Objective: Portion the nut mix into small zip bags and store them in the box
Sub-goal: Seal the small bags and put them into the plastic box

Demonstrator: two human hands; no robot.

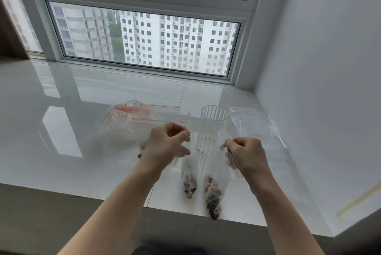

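Two small clear zip bags hang above the white sill, each with dark nut mix in its bottom corner. My left hand pinches the top of the left bag. My right hand pinches the top edge of the right bag, which hangs lower, past the sill's front edge. Behind and between my hands stands a clear ribbed plastic cup. A clear box with orange clasps lies at the back left on the sill.
Spare clear zip bags lie at the right near the white wall. A few dark crumbs sit beside my left wrist. The glossy white sill ends at a front edge below my forearms. A window runs along the back.
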